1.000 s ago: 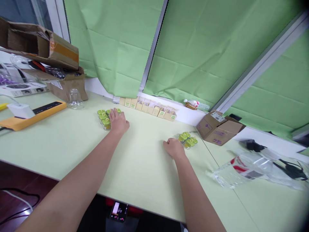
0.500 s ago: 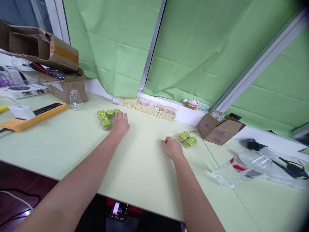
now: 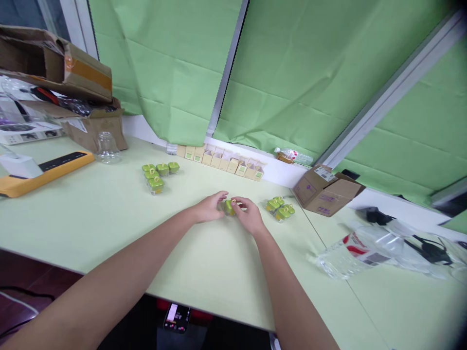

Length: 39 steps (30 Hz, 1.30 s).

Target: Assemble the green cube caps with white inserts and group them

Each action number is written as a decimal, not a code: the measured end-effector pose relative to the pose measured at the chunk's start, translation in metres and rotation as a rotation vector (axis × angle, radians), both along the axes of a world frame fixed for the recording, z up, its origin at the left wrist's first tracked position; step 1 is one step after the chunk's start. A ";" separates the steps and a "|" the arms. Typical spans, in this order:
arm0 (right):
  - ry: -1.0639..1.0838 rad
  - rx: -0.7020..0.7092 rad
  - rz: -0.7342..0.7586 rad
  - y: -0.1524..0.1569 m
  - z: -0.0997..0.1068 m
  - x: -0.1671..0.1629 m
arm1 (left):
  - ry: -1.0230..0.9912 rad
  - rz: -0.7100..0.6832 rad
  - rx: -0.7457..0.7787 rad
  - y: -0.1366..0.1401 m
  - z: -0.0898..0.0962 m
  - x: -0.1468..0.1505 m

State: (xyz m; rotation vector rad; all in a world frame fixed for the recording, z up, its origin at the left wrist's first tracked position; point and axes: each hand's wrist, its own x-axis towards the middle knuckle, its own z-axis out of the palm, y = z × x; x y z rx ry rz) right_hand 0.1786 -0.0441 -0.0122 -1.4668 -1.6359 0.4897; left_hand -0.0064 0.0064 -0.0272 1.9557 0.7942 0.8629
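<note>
A small clear container with a green lid and a yellowish loop on top is between my two hands over the middle of the table. My right hand grips it from the right, thumb and fingers on the lid side. From the left, my left hand curves toward it with thumb and fingers apart; whether it touches is hard to see. Several matching green-lidded containers stand in a group at left. Another group of several green-lidded containers stands just right of my right hand.
Small beige cartons line the back edge. At left are a yellow power strip, a clear jar and cardboard boxes. To the right stand a cardboard box and a large plastic bottle lying down.
My left hand has moved right and nearer from the left group to the middle. My right hand has shifted left, opened from its closed shape and taken hold of a green-lidded container.
</note>
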 end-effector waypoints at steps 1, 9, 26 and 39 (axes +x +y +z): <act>0.010 0.016 0.011 0.000 -0.001 0.000 | 0.016 -0.017 0.011 -0.002 -0.001 0.001; 0.489 0.050 0.037 0.001 0.009 -0.011 | 0.032 0.015 0.135 -0.003 0.010 0.001; 0.809 -0.413 0.074 -0.012 0.019 -0.014 | 0.097 0.355 0.463 0.007 0.021 -0.016; 0.234 -0.522 0.181 -0.018 0.035 -0.004 | 0.007 -0.156 0.337 -0.022 0.022 0.003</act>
